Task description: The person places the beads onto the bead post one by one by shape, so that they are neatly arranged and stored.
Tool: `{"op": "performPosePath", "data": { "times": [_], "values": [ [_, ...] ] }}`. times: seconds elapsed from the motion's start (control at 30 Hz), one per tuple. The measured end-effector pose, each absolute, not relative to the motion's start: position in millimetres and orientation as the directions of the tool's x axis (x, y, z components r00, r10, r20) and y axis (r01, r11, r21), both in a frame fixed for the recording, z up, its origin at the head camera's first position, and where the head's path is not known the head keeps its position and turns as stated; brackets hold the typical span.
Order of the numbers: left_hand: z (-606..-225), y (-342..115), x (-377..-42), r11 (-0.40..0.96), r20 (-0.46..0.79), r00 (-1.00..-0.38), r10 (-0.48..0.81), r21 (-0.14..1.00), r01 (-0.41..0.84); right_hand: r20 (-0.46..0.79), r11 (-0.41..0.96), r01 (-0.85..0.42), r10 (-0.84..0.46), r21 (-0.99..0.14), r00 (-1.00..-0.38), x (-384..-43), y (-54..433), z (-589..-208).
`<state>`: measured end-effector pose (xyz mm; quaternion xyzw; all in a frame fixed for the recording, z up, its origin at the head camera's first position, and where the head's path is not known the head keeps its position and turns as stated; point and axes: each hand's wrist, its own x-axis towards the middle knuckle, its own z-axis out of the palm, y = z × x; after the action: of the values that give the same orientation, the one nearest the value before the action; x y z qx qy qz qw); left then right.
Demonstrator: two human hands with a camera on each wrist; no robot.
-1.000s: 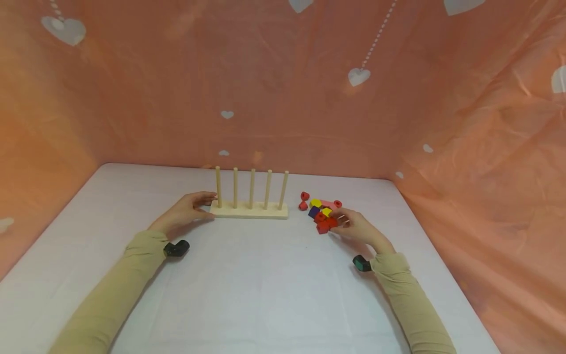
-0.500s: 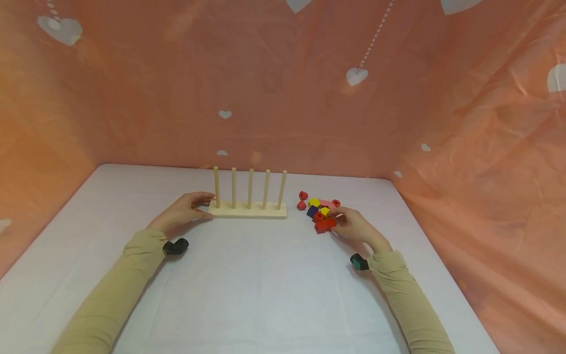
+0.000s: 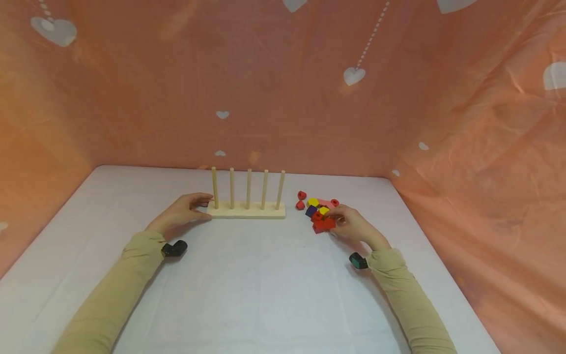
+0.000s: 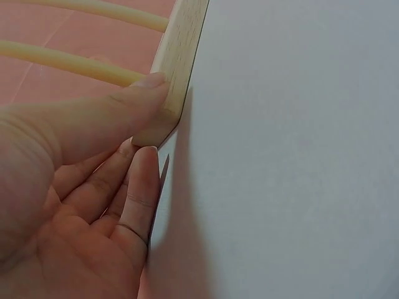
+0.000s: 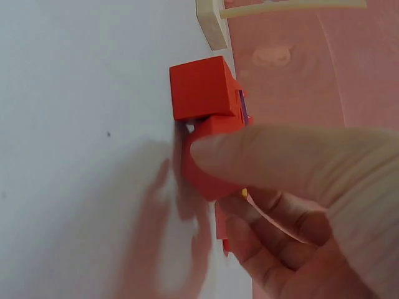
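Note:
A pale wooden peg stand (image 3: pixel 246 211) with a row of upright pegs stands toward the back of the table. My left hand (image 3: pixel 182 211) grips its left end; in the left wrist view the thumb (image 4: pixel 118 112) lies against the base (image 4: pixel 177 56) and the fingers curl at the end. To the right of the stand lies a pile of coloured beads. There my right hand (image 3: pixel 353 226) has its thumb (image 5: pixel 249 156) on a red bead (image 5: pixel 206 180) with fingers behind it, pinching it. Another red bead (image 5: pixel 201 90) sits right against that one.
Around the right hand are a yellow bead (image 3: pixel 313 202), a dark blue bead (image 3: pixel 311 211), a pink piece (image 3: pixel 325 202) and more red beads (image 3: pixel 301 195). A white cloth (image 3: pixel 265 285) covers the table. Orange fabric with hearts (image 3: pixel 247 88) hangs behind and at the sides.
The head view has drifted slightly, so everything appears a little further left. Both hands keep their places at the stand and the red bead.

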<state>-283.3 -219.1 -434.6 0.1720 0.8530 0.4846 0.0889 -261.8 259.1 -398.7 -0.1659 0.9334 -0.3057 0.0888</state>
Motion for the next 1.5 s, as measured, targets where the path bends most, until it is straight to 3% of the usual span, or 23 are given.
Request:
{"op": "performPosePath", "data": {
  "times": [0.2,0.53,0.73,1.0,1.27,1.5],
  "values": [
    [-434,-219,-281,0.447,0.02,-0.925,0.379,0.871,0.202,-0.101,0.763,-0.223,-0.352,-0.606,-0.931,-262,259,-399],
    [-432,-217,-278,0.446,0.028,-0.93,0.366,0.872,0.202,-0.045,0.72,-0.329,-0.446,-0.611,-0.894,-263,262,-400],
    [-433,-218,-277,0.451,0.038,-0.932,0.359,0.868,0.209,0.066,0.658,-0.405,-0.476,-0.634,-0.877,-264,262,-388],
    [-431,-219,-275,0.461,0.053,-0.935,0.352,0.859,0.222,0.221,0.529,-0.535,-0.544,-0.659,-0.81,-275,246,-358],
    [-432,-217,-274,0.435,0.028,-0.934,0.355,0.88,0.192,0.31,0.462,-0.603,-0.564,-0.65,-0.765,-280,210,-326],
    [-435,-216,-276,0.397,0.013,-0.937,0.348,0.904,0.16,0.381,0.375,-0.683,-0.617,-0.627,-0.688,-281,168,-304]
  ]
}}
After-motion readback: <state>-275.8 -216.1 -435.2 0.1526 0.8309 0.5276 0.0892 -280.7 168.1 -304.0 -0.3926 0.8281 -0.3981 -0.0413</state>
